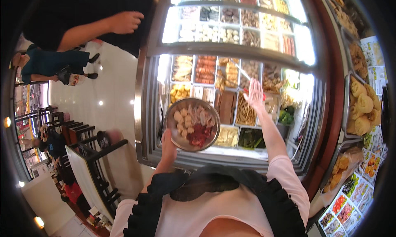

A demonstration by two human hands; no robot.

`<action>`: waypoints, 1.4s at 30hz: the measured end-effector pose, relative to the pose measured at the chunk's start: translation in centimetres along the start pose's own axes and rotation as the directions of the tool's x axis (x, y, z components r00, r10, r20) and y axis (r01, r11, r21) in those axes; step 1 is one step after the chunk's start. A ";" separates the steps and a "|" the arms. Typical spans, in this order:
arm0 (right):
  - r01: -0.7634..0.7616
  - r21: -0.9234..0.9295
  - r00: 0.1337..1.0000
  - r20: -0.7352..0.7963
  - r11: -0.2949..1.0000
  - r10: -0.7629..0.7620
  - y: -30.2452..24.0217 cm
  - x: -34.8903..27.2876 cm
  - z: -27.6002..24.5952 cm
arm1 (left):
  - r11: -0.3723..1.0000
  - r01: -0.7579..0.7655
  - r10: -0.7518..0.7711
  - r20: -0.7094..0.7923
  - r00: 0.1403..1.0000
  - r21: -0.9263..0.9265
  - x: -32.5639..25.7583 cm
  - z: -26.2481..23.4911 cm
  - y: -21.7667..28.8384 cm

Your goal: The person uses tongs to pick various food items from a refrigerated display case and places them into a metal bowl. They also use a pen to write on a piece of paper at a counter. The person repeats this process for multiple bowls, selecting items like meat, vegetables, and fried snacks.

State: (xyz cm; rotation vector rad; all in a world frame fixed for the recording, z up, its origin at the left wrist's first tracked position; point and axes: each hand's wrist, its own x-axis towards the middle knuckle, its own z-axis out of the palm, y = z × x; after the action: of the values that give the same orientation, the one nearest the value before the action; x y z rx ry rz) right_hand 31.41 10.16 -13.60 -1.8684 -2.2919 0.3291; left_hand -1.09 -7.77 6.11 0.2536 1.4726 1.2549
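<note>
A round metal bowl (pixel 180 142) is tilted toward me over the near left of the lit display case. My left hand (pixel 167 149) grips its lower left rim. Inside it lie pale balls (pixel 181 120), pale strips (pixel 205 116) and dark red sliced meat (pixel 200 136). My right hand (pixel 254 96) is closed around metal tongs (pixel 244 73) with a bit of red at the grip. The tongs' arms are spread and reach over trays of golden-brown skewers (pixel 231 74); their tips are hard to make out. Long tan sticks (pixel 246 112) lie below my right hand.
A metal frame bar (pixel 231 51) crosses the case, with more filled trays beyond. Another person's hand (pixel 127 22) is at the far left. Along the right stand trays of pale rolls (pixel 363 113) and a bagged fried food (pixel 340 169). Broccoli (pixel 286 116) sits near the case's right side.
</note>
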 end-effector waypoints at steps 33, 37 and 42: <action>0.018 0.322 0.998 -0.062 0.947 0.002 -11.3 -30.0 -6.9 | 0.900 -0.086 0.148 0.112 0.983 -0.428 -5.3 -3.5 3.0; 0.035 0.384 0.998 -0.060 0.923 -0.013 -11.8 -29.4 -7.5 | 0.882 -0.052 0.110 0.098 0.989 -0.468 -4.4 -3.2 3.6; 0.021 0.304 0.991 -0.135 0.952 0.021 -11.0 -21.2 -10.3 | 0.902 -0.029 0.124 0.195 0.973 -0.432 -1.9 -2.9 3.7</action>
State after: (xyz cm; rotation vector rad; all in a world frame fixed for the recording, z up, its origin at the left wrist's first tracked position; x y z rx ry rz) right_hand 28.03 -12.02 -0.47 -1.6814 -2.0183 0.5068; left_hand -4.48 -9.24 9.53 0.1491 0.9765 1.5277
